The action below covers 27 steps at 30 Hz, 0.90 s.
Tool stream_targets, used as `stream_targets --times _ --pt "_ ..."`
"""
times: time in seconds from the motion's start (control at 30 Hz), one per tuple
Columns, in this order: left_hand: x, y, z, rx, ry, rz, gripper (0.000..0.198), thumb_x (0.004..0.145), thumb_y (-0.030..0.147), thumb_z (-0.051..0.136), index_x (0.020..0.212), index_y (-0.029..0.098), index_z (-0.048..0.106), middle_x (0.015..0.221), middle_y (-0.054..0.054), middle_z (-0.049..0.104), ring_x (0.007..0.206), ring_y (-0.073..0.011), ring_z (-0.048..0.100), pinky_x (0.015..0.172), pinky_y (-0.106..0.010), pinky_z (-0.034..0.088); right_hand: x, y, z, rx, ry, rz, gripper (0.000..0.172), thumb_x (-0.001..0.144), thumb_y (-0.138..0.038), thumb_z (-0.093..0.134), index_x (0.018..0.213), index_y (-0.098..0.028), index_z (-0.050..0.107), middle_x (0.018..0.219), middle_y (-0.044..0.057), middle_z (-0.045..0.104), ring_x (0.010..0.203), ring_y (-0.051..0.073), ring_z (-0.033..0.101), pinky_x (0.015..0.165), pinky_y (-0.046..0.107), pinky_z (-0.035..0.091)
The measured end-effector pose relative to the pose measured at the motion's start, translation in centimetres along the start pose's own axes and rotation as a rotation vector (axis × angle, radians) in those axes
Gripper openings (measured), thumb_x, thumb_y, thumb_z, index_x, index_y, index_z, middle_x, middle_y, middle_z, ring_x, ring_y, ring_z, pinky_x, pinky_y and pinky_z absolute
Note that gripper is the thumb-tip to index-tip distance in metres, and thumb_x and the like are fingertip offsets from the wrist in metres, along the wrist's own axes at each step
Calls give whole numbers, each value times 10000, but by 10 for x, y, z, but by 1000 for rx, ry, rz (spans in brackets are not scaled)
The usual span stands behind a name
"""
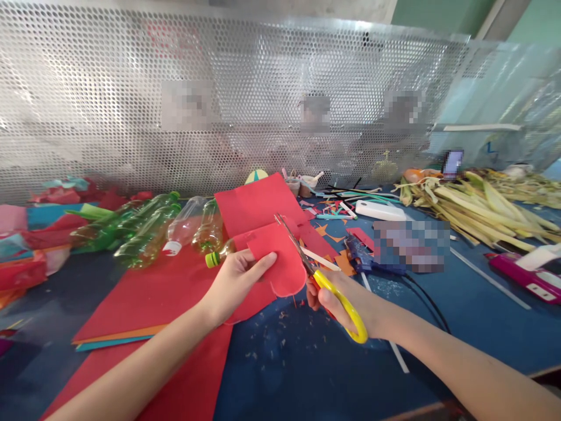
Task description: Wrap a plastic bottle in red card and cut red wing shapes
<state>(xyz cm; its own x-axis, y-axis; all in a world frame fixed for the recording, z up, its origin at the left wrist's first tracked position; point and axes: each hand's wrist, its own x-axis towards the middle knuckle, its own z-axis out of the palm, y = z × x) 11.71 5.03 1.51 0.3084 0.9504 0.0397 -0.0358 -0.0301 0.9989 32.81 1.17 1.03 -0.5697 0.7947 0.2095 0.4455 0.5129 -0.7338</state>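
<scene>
Pinched between the thumb and fingers of my left hand [245, 272] is a piece of red paper [287, 275] whose near end is cut to a rounded edge. My right hand [337, 298] grips scissors [333, 289] with yellow handles. Their blades point up and away along the right side of the red paper, slightly apart. Part of the lower handle and some right-hand fingers are hidden. Larger red sheets [166, 298] lie under and beside my left forearm, with orange and blue sheets showing at the edge. Another red sheet [258, 202] rises behind the held piece.
Plastic bottles [149, 234] lie at the left near crumpled coloured paper [35, 245]. A blue glue gun [359, 254] with a black cord, paper scraps [324, 231] and a white device [380, 210] are right of centre. Dried husks [486, 204] and a magenta device [526, 278] lie farther right. A perforated metal screen [263, 105] stands behind.
</scene>
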Motion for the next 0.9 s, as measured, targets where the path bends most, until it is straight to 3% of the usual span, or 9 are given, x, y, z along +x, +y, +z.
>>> stream_targets --times 0.17,0.33,0.63,0.9 --pt "0 0 0 -12 -11 1 224 760 407 707 780 189 754 790 -40 768 697 -169 685 719 -264 559 2 3 3 30 12 14 618 871 -759 109 783 -212 384 693 14 465 582 150 434 556 305 376" --pt "0 3 1 -2 -6 -17 247 754 419 706 809 184 760 822 -49 770 724 -182 690 743 -282 556 4 11 9 22 37 50 586 883 -744 105 695 -232 321 581 -38 335 488 122 350 506 287 369" --pt "2 0 0 -9 -15 -23 276 753 432 712 831 172 758 817 -42 771 724 -167 679 733 -263 549 4 19 15 68 86 60 582 883 -744 172 698 -222 352 585 -39 352 498 113 389 469 251 388" --pt "2 -2 -2 -28 -26 -42 254 761 417 703 824 175 752 821 -44 770 755 -185 691 765 -291 550 4 19 16 150 94 172 607 824 -802 244 679 -226 369 541 -52 355 421 108 427 413 242 401"
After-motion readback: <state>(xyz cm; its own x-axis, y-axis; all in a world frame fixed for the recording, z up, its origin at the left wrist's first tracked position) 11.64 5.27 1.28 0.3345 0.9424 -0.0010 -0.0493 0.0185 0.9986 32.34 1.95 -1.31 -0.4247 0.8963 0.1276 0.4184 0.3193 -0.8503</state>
